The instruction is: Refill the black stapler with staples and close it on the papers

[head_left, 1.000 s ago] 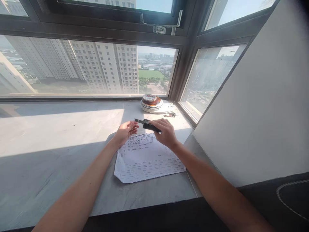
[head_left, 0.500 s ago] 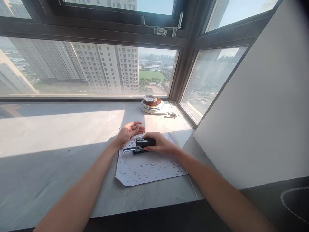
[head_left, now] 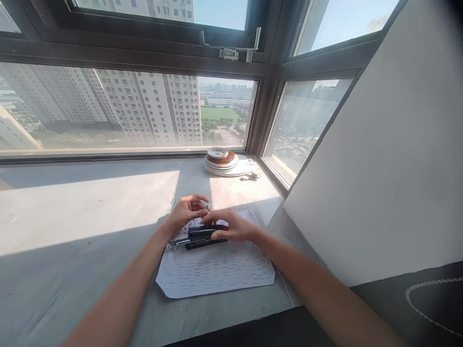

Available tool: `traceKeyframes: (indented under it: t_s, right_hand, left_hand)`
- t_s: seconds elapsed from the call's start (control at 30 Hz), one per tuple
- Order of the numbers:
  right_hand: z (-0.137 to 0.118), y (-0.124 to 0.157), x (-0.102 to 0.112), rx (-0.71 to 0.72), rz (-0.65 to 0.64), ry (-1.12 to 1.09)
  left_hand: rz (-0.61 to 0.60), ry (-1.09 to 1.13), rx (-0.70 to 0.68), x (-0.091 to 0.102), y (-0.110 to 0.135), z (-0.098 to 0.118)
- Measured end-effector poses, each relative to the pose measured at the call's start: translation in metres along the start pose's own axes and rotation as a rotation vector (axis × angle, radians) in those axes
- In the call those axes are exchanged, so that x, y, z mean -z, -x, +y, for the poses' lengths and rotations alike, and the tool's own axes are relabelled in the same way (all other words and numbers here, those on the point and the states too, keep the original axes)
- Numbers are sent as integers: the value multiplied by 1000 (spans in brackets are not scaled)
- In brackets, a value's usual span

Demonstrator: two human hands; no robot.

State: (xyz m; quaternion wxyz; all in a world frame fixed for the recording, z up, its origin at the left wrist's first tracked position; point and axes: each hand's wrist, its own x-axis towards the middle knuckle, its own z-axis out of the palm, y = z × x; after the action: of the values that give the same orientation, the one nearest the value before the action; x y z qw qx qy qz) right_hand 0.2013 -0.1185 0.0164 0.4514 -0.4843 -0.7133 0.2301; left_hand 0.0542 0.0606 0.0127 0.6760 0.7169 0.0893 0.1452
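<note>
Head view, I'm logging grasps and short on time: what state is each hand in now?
Left hand: fingers partly curled, a small greyish piece at the fingertips; whether gripped can't be told.
Right hand: closed on the black stapler.

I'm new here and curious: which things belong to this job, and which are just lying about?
In the job:
black stapler with silver metal rail
white printed paper beneath it

Lying about:
stack of round white-and-brown plates
small dark tangle beside it

One head-worn camera looks from the person's own position, forward and down across the sill [head_left: 72,212]; the left hand [head_left: 183,213] and right hand [head_left: 231,226] sit within arm's reach, below centre, with the windows [head_left: 126,108] facing it beyond.
</note>
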Motion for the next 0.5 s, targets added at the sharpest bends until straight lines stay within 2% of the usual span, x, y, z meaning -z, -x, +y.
traceKeyframes:
  t_s: [0.1, 0.17, 0.33, 0.5]
  right_hand:
    - [3, -2, 0, -42, 295, 77]
    - [5, -4, -1, -34, 380, 143]
    - [6, -6, -3, 51, 298, 123]
    - [8, -5, -2, 47, 312, 175]
  left_hand:
    - [-62, -17, 26, -1, -1, -1]
    - [-89, -16, 34, -1, -2, -3]
    - [-142, 0, 23, -1, -3, -5]
    - [-126, 17, 42, -3, -2, -2]
